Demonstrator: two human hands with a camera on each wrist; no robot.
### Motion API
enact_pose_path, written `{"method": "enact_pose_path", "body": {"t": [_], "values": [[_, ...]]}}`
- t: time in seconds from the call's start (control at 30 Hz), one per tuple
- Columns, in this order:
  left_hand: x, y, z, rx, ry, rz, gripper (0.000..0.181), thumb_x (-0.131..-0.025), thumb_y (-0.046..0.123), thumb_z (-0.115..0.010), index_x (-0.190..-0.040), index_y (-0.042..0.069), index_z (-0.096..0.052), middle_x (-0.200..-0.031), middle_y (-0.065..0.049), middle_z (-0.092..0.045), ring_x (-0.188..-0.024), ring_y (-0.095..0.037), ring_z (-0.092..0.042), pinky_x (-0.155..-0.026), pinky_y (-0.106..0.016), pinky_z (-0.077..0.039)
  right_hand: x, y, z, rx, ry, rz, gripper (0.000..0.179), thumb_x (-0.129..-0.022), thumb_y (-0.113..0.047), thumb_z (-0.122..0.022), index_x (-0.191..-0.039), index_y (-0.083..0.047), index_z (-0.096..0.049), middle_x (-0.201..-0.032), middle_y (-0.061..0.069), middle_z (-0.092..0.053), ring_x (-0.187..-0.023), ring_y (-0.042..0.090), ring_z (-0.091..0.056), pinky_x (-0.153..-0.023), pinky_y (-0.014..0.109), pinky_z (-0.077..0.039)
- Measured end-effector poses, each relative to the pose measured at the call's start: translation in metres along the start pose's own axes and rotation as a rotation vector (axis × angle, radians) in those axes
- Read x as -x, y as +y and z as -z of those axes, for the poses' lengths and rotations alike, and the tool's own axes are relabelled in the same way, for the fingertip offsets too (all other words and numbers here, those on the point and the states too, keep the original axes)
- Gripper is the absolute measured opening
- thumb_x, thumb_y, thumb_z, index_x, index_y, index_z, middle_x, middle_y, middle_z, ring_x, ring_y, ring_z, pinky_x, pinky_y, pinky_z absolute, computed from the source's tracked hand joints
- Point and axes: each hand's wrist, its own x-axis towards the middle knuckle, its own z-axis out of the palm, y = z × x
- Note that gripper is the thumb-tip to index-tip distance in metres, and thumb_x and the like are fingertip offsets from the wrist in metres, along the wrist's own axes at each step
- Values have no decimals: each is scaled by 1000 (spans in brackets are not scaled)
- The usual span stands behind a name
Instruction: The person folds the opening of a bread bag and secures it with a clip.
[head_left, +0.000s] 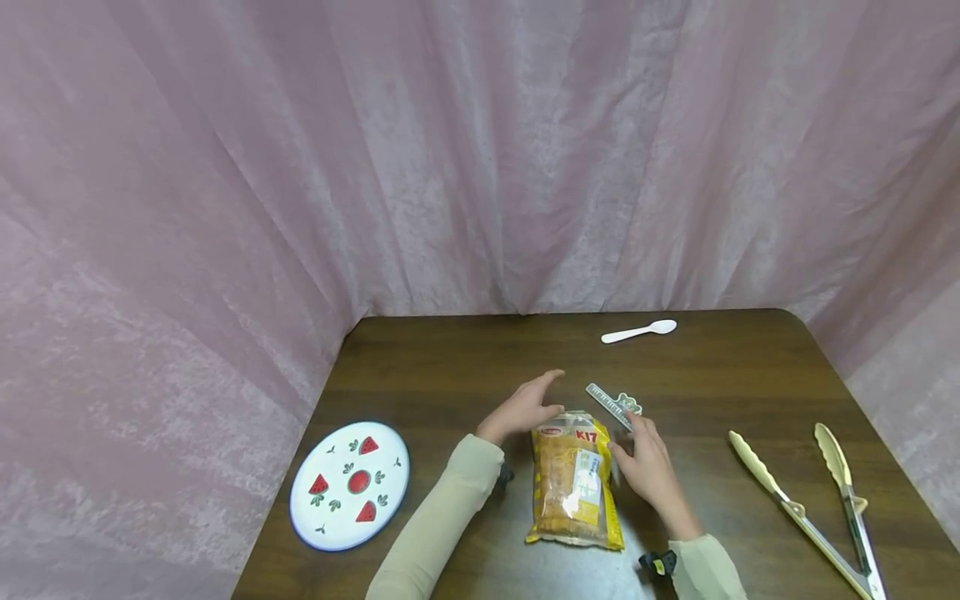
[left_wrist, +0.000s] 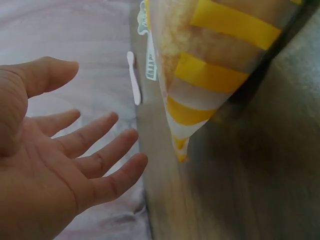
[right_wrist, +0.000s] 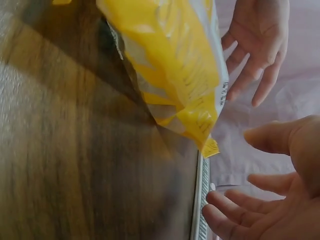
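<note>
A yellow-edged clear bag of bread (head_left: 555, 496) lies on the table between the two hands. My left hand (head_left: 525, 410) is beside its top left corner, thumb close to the top edge; in the left wrist view the same hand (left_wrist: 65, 165) has its fingers spread, apart from the bag (left_wrist: 200, 75). At the bag's right side is my right hand (head_left: 649, 468), fingers extended, with fingertips right at the near end of a slim green-and-white clip (head_left: 609, 405) with ruler-like marks. The right wrist view shows that hand (right_wrist: 280, 200) with nothing in its grasp.
A white plate with watermelon pictures (head_left: 337, 517) sits on the left of the brown table (head_left: 480, 358). Far back lies a white spoon (head_left: 637, 332). Large spread tongs (head_left: 817, 546) occupy the right side. Pink curtains (head_left: 480, 167) hang behind the table edge.
</note>
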Motion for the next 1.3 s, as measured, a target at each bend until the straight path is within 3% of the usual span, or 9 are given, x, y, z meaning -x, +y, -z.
{"method": "enact_pose_path", "body": {"t": [0.17, 0.47, 0.63, 0.9, 1.3], "values": [[-13, 0, -1, -6, -48, 20, 47, -98, 11, -65, -143, 8, -52, -139, -14, -59, -127, -24, -56, -102, -36, -46, -2, 0, -4, 26, -9, 36, 50, -90, -3, -68, -135, 11, -50, -128, 29, -55, -111, 46, -60, -96, 60, -44], [-26, 7, -4, -19, -154, 44, 39, -96, 7, -65, -135, 8, -61, -131, -9, -64, -122, -22, -59, -98, -35, -48, -7, -1, -7, 43, -46, 42, 48, -89, 1, -66, -132, 14, -51, -126, 33, -58, -106, 46, -62, -93, 59, -47], [-32, 5, -7, -22, -152, 58, 37, -93, 5, -69, -130, 9, -64, -125, -7, -67, -117, -19, -61, -96, -33, -49, -13, -3, -8, 37, -64, 12, 44, -90, 0, -66, -130, 12, -54, -114, 28, -63, -99, 41, -65, -87, 55, -51], [-36, 5, -15, 9, -173, 86, 37, -90, -1, -70, -125, 8, -67, -114, -5, -70, -107, -17, -63, -88, -31, -51, -19, 2, -10, 13, -62, 40, 29, -83, 5, -70, -111, 10, -64, -87, 14, -69, -79, 27, -68, -75, 45, -55], [-37, 6, -23, -11, -177, 114, 32, -86, -2, -71, -115, 10, -73, -109, 0, -71, -100, -11, -63, -86, -28, -51, -25, 1, -8, 63, -81, 52, 21, -81, 4, -73, -102, 8, -70, -79, 7, -69, -75, 23, -64, -75, 46, -51]]}}
